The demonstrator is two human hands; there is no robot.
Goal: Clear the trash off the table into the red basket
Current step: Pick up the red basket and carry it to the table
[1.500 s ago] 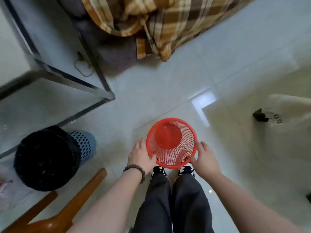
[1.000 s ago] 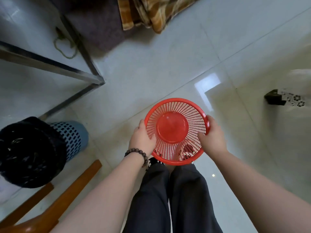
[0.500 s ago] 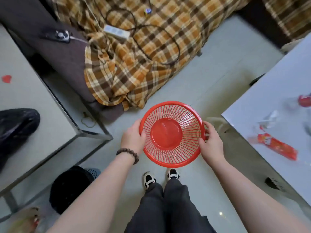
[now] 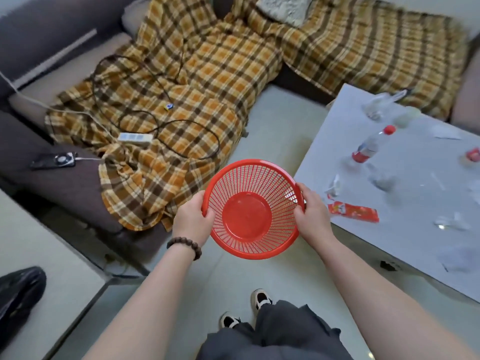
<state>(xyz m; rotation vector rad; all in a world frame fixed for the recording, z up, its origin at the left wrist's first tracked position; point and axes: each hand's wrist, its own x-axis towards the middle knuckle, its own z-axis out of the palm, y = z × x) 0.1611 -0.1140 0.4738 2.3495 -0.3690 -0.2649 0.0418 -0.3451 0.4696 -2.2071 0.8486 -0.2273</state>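
I hold an empty red mesh basket (image 4: 249, 216) in the air over the floor, mouth facing up. My left hand (image 4: 192, 220) grips its left rim and my right hand (image 4: 313, 216) grips its right rim. To the right stands a pale table (image 4: 405, 245) strewn with trash: a red wrapper (image 4: 353, 211) nearest the basket, a clear bottle with a red cap (image 4: 371, 146), a red lid (image 4: 472, 155), and several clear or white plastic scraps.
A sofa under a yellow plaid blanket (image 4: 207, 81) lies ahead, with a power strip (image 4: 135, 138), cables and a phone (image 4: 54, 161) on it. A glass-topped table (image 4: 39, 255) with a black bag (image 4: 18, 289) stands at left. My feet (image 4: 244, 310) are on pale tiles.
Both hands lifted the basket from the floor to about waist height. My view swung up from the floor to the sofa and the littered table at right.
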